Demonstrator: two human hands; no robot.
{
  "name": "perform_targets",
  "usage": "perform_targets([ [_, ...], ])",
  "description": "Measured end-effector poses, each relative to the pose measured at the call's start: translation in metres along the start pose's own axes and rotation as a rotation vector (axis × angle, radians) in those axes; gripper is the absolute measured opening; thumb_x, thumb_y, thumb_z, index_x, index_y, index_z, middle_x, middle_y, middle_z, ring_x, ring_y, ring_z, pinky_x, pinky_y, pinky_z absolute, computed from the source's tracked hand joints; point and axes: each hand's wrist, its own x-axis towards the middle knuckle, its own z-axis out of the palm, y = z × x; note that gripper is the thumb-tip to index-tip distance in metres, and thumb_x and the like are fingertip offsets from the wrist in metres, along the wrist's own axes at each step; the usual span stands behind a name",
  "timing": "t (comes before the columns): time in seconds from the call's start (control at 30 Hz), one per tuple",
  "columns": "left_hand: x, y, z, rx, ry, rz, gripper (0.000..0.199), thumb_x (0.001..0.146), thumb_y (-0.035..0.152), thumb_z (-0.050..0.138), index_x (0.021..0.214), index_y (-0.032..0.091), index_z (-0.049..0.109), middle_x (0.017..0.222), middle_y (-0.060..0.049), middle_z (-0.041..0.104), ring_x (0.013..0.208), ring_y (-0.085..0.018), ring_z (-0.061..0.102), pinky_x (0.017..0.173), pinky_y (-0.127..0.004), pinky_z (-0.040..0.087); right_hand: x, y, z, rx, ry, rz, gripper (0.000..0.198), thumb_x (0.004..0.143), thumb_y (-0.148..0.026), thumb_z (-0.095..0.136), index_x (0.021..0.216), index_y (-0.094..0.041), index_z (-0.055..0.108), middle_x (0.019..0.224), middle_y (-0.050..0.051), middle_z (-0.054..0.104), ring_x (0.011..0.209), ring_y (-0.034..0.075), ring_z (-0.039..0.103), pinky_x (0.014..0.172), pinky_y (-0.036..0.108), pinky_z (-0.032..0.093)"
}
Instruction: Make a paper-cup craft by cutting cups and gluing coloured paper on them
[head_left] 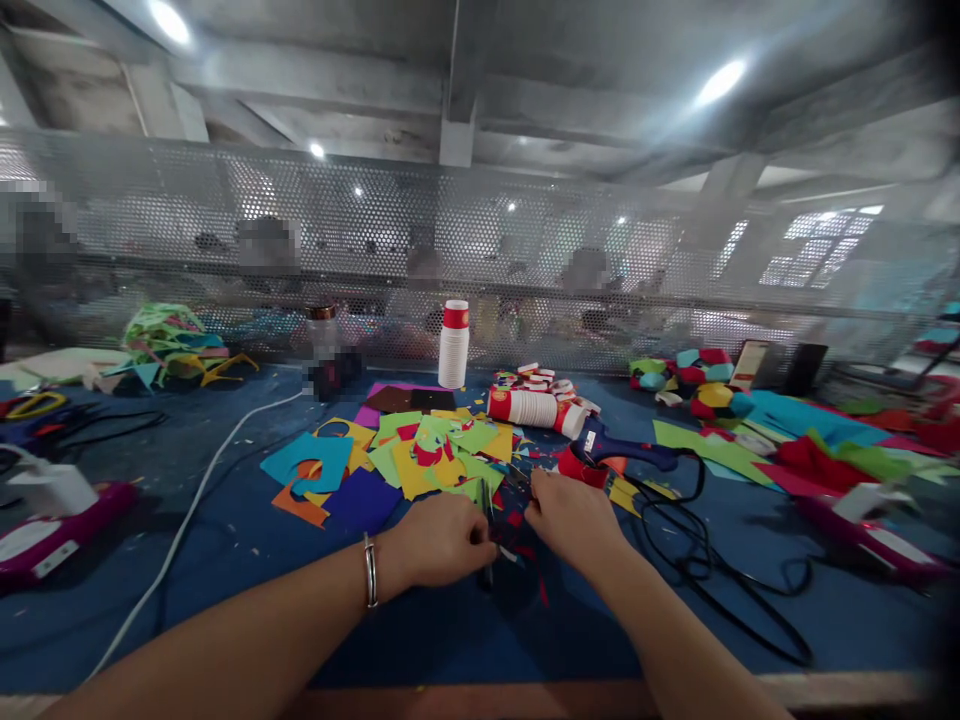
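Note:
Low over the blue table, my left hand (442,540), with a silver bangle at its wrist, has its fingers curled closed. A slim dark thing (486,577) shows beside its fingertips; I cannot make out whether it is held. My right hand (577,520) is closed too, and what its fingers hold, if anything, is hidden. Small red paper scraps (543,585) lie between the hands. Just beyond them is a pile of cut coloured paper (431,460). A dark blue glue gun (630,450) rests behind my right hand, by a red paper cup (574,466).
A stack of paper cups (453,358) stands upright at the back; another stack (525,408) lies on its side. A black cord (705,560) loops at right. A white cable (202,490) crosses the left. Purple power strips (112,505) sit at both sides. A perforated screen (375,220) stands behind.

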Motion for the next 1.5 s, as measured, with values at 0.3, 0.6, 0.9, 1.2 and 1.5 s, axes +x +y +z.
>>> perform_targets([
  [0.3,0.009,-0.013,0.001,-0.069,0.011,0.026,0.021,0.081,0.039,0.062,0.072,0.022,0.068,0.062,0.002,0.063,0.057,-0.013,0.051,0.05,-0.025,0.029,0.0,0.005,0.005,0.155,0.08,0.036,0.004,0.08,-0.023,0.057,0.081,-0.019,0.057,0.079,0.006,0.07,0.074,0.023,0.066,0.056,0.029,0.024],
  [0.6,0.044,-0.041,-0.029,0.032,0.299,-0.011,0.017,0.085,0.035,0.063,0.081,0.02,0.067,0.079,-0.002,0.07,0.071,-0.016,0.062,0.06,-0.025,0.042,0.0,0.003,0.006,0.45,0.231,0.014,0.009,0.083,-0.025,0.054,0.078,-0.022,0.047,0.069,-0.003,0.058,0.063,0.014,0.052,0.057,0.027,0.025],
  [0.9,0.178,-0.099,-0.138,0.188,0.794,-0.143,0.035,0.095,0.035,0.062,0.125,0.017,0.059,0.126,-0.01,0.062,0.108,-0.025,0.063,0.091,-0.047,0.055,0.011,0.001,0.015,0.661,0.198,-0.056,0.009,0.083,-0.021,0.052,0.076,-0.023,0.046,0.065,-0.004,0.054,0.061,0.015,0.05,0.057,0.025,0.03],
  [1.2,0.268,-0.109,-0.192,0.245,0.875,-0.14,0.035,0.095,0.035,0.062,0.125,0.017,0.059,0.127,-0.01,0.061,0.108,-0.025,0.063,0.091,-0.047,0.055,0.02,0.006,0.019,0.768,0.15,-0.032,0.011,0.081,-0.018,0.052,0.074,-0.024,0.046,0.064,-0.004,0.053,0.059,0.015,0.05,0.055,0.025,0.031],
  [1.5,0.282,-0.11,-0.227,0.136,0.791,-0.072,0.034,0.095,0.035,0.061,0.124,0.017,0.06,0.126,-0.01,0.062,0.106,-0.024,0.064,0.089,-0.045,0.056,0.02,0.006,0.019,0.789,0.093,-0.004,0.009,0.081,-0.018,0.052,0.076,-0.023,0.047,0.07,-0.001,0.058,0.064,0.017,0.051,0.059,0.027,0.032],
])
